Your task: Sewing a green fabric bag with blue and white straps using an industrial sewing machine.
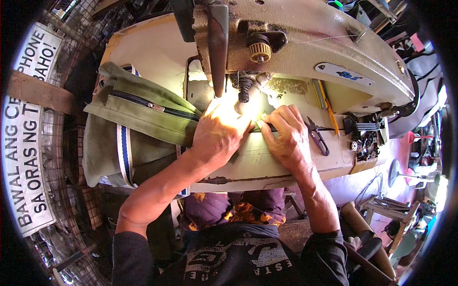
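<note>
An olive-green fabric bag (100, 143) with a dark zipper (138, 104) and blue-and-white straps (125, 151) lies across the bed of a beige sewing machine (319, 28). My left hand (219, 131) is closed on the green fabric just left of the lit needle area, its fingertips partly lost in glare. My right hand (286, 133) pinches the narrow end of the green strip, right of the presser mechanism (244, 88). Black-handled thread snips (319, 143) lie just beyond my right hand. The needle itself is hidden by glare and fingers.
An orange cutter (330, 114) leans inside the machine's arm. A box of bobbins and metal parts (365, 148) sits at the table's right end. A wire-mesh wall with white signs (31, 171) runs along the left. Stools and clutter (391, 219) stand at lower right.
</note>
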### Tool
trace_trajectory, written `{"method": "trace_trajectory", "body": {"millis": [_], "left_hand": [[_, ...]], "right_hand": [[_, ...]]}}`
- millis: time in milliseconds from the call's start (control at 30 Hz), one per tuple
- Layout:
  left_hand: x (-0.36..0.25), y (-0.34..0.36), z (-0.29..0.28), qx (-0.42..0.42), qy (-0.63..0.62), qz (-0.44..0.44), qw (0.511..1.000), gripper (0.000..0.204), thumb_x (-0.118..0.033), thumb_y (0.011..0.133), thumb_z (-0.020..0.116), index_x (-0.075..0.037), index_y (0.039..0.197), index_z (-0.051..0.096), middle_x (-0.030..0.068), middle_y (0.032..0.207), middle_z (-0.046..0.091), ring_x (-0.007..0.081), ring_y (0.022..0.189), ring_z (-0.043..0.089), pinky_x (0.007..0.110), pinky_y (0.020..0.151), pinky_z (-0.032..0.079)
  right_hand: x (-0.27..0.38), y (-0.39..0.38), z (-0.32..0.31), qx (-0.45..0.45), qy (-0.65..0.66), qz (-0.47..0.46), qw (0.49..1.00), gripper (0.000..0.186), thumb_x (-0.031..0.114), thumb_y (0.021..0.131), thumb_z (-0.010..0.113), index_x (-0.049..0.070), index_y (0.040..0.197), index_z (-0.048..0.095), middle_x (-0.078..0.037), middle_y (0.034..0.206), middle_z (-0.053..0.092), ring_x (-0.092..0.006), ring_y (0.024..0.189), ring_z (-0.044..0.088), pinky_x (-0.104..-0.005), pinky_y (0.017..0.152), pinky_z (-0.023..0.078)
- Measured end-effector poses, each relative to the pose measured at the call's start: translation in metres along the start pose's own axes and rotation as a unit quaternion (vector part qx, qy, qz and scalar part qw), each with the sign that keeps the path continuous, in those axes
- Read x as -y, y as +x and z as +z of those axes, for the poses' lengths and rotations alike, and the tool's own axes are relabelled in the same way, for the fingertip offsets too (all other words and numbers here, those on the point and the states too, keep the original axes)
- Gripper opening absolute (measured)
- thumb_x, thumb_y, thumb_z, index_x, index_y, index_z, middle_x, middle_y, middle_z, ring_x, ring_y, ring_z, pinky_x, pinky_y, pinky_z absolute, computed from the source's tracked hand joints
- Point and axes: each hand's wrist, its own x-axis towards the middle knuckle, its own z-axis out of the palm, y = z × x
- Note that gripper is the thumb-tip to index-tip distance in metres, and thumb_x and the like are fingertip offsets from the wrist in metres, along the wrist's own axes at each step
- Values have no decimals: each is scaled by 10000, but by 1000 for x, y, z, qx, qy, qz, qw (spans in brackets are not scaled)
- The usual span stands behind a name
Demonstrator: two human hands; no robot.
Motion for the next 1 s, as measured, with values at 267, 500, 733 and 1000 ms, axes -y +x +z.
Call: {"method": "trace_trajectory", "body": {"millis": [267,500,733,1000], "left_hand": [[1,-3,-1,-23,37,46,998,195,-110,858,619,-25,1032,638,159,901,624,308,900,628,403,843,510],[4,-5,-4,-6,-10,83,997,314,-79,827,604,-10,1129,656,181,964,643,331,938,631,416,896,509],[8,-5,2,-29,34,98,994,384,-87,832,619,-100,1212,679,117,988,664,295,791,634,419,789,539],[6,-8,-2,-20,20,92,995,375,-72,816,595,43,1171,629,168,913,640,316,912,643,427,929,506]], "right_hand": [[2,-3,1,-1,-27,-10,1000,73,87,812,678,50,825,617,-93,847,528,-288,840,531,-416,764,473],[5,-4,1,-2,-38,-9,999,110,96,823,684,40,896,623,-104,880,538,-293,846,532,-422,768,469],[7,-4,1,10,-46,31,998,232,113,825,711,23,1021,626,-131,915,571,-322,866,554,-441,798,477],[3,-3,-1,10,-2,28,1000,192,95,816,725,34,985,658,-115,919,577,-311,865,558,-430,791,486]]}}
